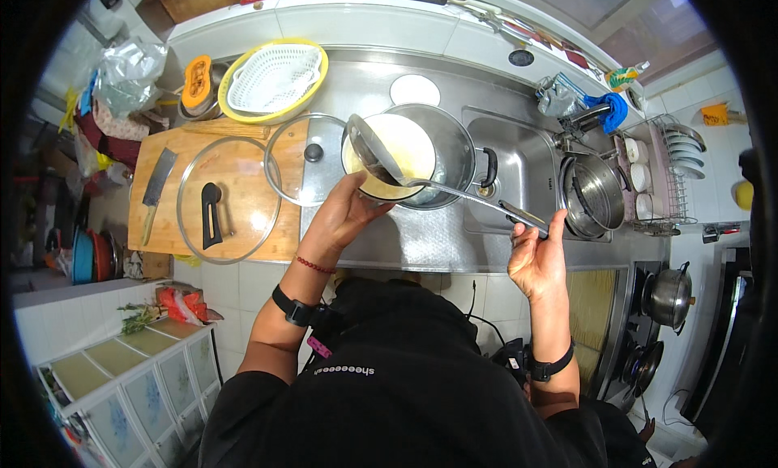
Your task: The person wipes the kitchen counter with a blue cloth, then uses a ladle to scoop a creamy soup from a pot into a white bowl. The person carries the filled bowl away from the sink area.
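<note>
My left hand (pixel 349 216) grips the near edge of a dark-rimmed bowl (pixel 419 146) holding a pale yellow liquid. The bowl overlaps the left side of a large metal pot (pixel 459 134) that has black handles. In my right hand (pixel 538 255) is the end of the long handle of a metal ladle (pixel 374 146). The ladle's head lies tilted over the bowl and hides part of the liquid; I cannot tell whether it touches it. A glass lid with a black knob (pixel 313 153) lies left of the bowl, partly on the cutting board.
A wooden cutting board (pixel 158 194) carries a cleaver (pixel 159 179) and a larger glass lid (pixel 243 237). Behind are a white colander (pixel 276 82) in a yellow basin and cut pumpkin (pixel 197 82). Right stand a sink (pixel 516 146), stacked pots (pixel 598 188) and a dish rack (pixel 668 164).
</note>
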Available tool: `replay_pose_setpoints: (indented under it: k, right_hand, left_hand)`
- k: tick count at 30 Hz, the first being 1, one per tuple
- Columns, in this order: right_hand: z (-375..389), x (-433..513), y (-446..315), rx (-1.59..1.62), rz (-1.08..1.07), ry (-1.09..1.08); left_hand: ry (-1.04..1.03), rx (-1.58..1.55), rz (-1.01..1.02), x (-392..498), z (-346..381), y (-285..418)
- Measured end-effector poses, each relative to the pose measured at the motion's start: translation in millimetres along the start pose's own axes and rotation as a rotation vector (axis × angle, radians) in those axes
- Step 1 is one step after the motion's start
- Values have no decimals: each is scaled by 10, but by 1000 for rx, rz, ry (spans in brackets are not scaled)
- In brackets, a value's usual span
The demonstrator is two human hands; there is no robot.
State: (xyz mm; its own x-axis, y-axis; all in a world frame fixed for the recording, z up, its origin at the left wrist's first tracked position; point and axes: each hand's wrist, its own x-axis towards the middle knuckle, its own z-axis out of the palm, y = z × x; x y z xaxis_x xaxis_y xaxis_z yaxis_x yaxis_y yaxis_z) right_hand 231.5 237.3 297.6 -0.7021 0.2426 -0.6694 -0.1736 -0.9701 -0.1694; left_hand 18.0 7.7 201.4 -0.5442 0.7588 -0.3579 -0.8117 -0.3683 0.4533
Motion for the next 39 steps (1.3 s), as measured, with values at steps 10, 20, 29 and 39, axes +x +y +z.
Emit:
replay_pose_setpoints:
  k: [10, 20, 29, 39]
  right_hand:
    - [236, -120, -151, -348, -412, -326]
    - [179, 464, -79, -1479, -996, -237]
    - [127, 1126, -149, -2047, -1110, -454]
    - [272, 752, -375, -2049, -791, -222]
  left_hand:
    - [9, -4, 32, -110, -146, 28]
    - [68, -9, 81, -375, -271, 92]
    - [122, 29, 130, -623, -303, 208]
    - [117, 36, 174, -701, -270, 245]
